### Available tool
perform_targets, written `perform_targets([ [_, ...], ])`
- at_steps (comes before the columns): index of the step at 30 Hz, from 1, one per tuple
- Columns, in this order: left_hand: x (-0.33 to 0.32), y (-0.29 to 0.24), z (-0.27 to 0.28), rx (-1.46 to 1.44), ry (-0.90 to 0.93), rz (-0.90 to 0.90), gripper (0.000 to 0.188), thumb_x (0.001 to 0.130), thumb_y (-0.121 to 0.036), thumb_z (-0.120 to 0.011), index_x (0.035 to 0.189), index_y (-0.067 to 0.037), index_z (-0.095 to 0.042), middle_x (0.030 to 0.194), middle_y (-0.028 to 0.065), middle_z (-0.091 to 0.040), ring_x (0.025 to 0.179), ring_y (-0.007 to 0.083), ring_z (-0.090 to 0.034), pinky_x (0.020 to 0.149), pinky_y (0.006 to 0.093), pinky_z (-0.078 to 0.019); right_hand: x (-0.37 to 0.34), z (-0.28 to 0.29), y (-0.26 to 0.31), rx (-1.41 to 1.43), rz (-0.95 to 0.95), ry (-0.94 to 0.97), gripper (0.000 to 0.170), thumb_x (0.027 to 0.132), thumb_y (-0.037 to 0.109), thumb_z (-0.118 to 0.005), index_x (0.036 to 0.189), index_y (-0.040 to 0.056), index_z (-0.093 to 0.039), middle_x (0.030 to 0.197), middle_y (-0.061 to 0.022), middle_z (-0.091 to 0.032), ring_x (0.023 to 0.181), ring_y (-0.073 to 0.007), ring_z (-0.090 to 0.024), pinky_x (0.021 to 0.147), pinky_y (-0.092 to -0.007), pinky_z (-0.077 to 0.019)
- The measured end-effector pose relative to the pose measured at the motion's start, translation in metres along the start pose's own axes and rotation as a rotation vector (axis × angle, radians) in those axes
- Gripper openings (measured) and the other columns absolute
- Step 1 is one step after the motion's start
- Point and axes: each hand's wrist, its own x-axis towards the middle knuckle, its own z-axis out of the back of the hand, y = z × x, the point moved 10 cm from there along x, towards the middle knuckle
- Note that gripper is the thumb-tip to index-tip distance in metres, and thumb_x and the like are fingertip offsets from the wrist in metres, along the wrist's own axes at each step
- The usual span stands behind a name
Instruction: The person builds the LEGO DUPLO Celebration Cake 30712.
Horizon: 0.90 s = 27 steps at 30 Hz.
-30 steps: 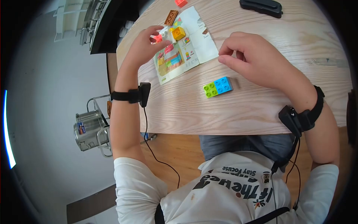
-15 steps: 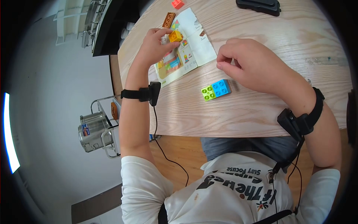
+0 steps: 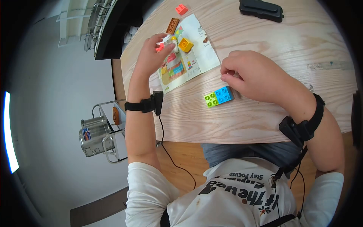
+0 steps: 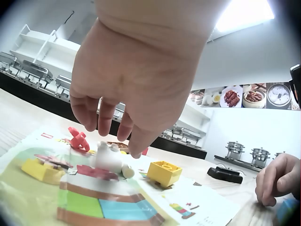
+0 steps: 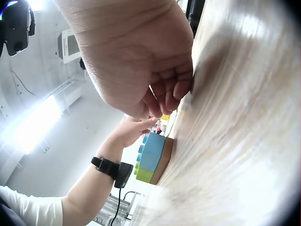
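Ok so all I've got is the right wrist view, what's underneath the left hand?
Observer: The left wrist view shows a white piece below the fingers of the left hand; I can't tell whether they touch it.
Operator: And the yellow brick past the right hand, what's it sitting on?
Observer: An open booklet, clear in the head view.
Operator: Are there any loose bricks I can't see?
Observer: Yes, a red-orange brick lies on the table beyond the booklet.
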Motion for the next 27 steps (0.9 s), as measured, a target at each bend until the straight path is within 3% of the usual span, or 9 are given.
perform_targets([
  [5, -0.006, 0.013, -0.010, 0.080, 0.004, 0.001, 0.042, 0.091, -0.029, -0.080, 0.125, -0.006, -0.070, 0.115, 0.0126, -0.069, 0.105, 0.0223, -0.064, 0.090, 0.0364, -0.0538, 0.000, -0.002, -0.002, 0.027, -0.028, 0.013, 0.015, 0.094, 0.015, -0.067, 0.091, 0.0006, -0.068, 0.089, -0.0152, -0.067, 0.084, -0.0337, -0.064, 0.075, -0.0432, -0.0514],
  [8, -0.007, 0.007, -0.002, 0.056, -0.100, 0.021, 0.042, 0.091, -0.029, -0.078, 0.124, -0.005, -0.071, 0.111, 0.0136, -0.069, 0.101, 0.0224, -0.064, 0.088, 0.0355, -0.0542, -0.001, -0.001, -0.002, 0.002, 0.024, -0.032, 0.016, 0.094, 0.016, -0.067, 0.091, 0.0003, -0.069, 0.089, -0.0156, -0.067, 0.085, -0.0340, -0.064, 0.076, -0.0432, -0.0517],
  [11, 0.012, 0.008, 0.009, 0.068, -0.199, 0.025, 0.047, 0.091, -0.032, -0.078, 0.128, -0.005, -0.069, 0.114, 0.0155, -0.070, 0.105, 0.0243, -0.066, 0.089, 0.0370, -0.0544, 0.001, -0.003, -0.004, -0.013, -0.045, 0.055, 0.021, 0.096, 0.020, -0.065, 0.093, 0.0004, -0.071, 0.091, -0.0183, -0.069, 0.092, -0.0377, -0.067, 0.082, -0.0465, -0.0536],
  [14, 0.041, 0.012, 0.003, 0.165, -0.274, -0.075, 0.053, 0.091, -0.037, -0.078, 0.134, -0.006, -0.067, 0.123, 0.0180, -0.070, 0.112, 0.0270, -0.066, 0.090, 0.0388, -0.0552, 0.001, -0.004, -0.005, -0.031, 0.023, -0.015, 0.015, 0.094, 0.015, -0.067, 0.092, 0.0006, -0.069, 0.088, -0.0158, -0.067, 0.083, -0.0338, -0.064, 0.075, -0.0424, -0.0518],
  [15, 0.046, 0.008, 0.000, 0.172, -0.300, -0.094, 0.058, 0.088, -0.040, -0.078, 0.135, -0.007, -0.065, 0.122, 0.0232, -0.070, 0.112, 0.0343, -0.068, 0.094, 0.0406, -0.0556, 0.001, -0.006, -0.007, -0.003, -0.007, 0.007, 0.015, 0.094, 0.015, -0.067, 0.092, 0.0007, -0.069, 0.088, -0.0158, -0.067, 0.083, -0.0340, -0.064, 0.075, -0.0424, -0.0517],
  [18, 0.058, 0.014, -0.023, 0.076, -0.105, 0.125, 0.062, 0.092, -0.038, -0.077, 0.144, -0.008, -0.060, 0.126, 0.0191, -0.071, 0.112, 0.0289, -0.069, 0.092, 0.0384, -0.0563, 0.001, -0.003, -0.010, 0.052, -0.083, 0.049, 0.014, 0.094, 0.014, -0.067, 0.092, 0.0007, -0.069, 0.087, -0.0161, -0.067, 0.081, -0.0344, -0.064, 0.074, -0.0424, -0.0515],
  [23, 0.056, 0.008, -0.013, 0.071, -0.138, 0.082, 0.058, 0.091, -0.026, -0.079, 0.141, -0.004, -0.060, 0.111, 0.0145, -0.074, 0.098, 0.0223, -0.069, 0.088, 0.0350, -0.0549, 0.002, 0.000, -0.011, 0.057, 0.001, -0.004, 0.014, 0.094, 0.014, -0.068, 0.091, 0.0007, -0.069, 0.088, -0.0168, -0.066, 0.081, -0.0350, -0.064, 0.073, -0.0425, -0.0516],
  [26, 0.017, -0.031, 0.017, -0.308, -0.125, -0.009, 0.048, 0.093, -0.019, -0.076, 0.135, -0.002, -0.063, 0.105, 0.0086, -0.072, 0.100, 0.0161, -0.068, 0.087, 0.0305, -0.0550, 0.003, 0.009, -0.012, 0.022, 0.076, -0.124, 0.015, 0.093, 0.015, -0.068, 0.102, 0.0024, -0.070, 0.093, -0.0158, -0.067, 0.081, -0.0341, -0.064, 0.073, -0.0432, -0.0515],
  [27, -0.001, -0.048, 0.025, -0.392, -0.090, -0.083, 0.042, 0.096, -0.014, -0.075, 0.133, 0.000, -0.063, 0.108, 0.0070, -0.071, 0.098, 0.0127, -0.066, 0.086, 0.0266, -0.0541, 0.002, 0.019, -0.010, 0.019, 0.125, -0.248, 0.021, 0.093, 0.014, -0.069, 0.110, 0.0035, -0.069, 0.096, -0.0149, -0.066, 0.079, -0.0311, -0.064, 0.071, -0.0421, -0.0514],
])
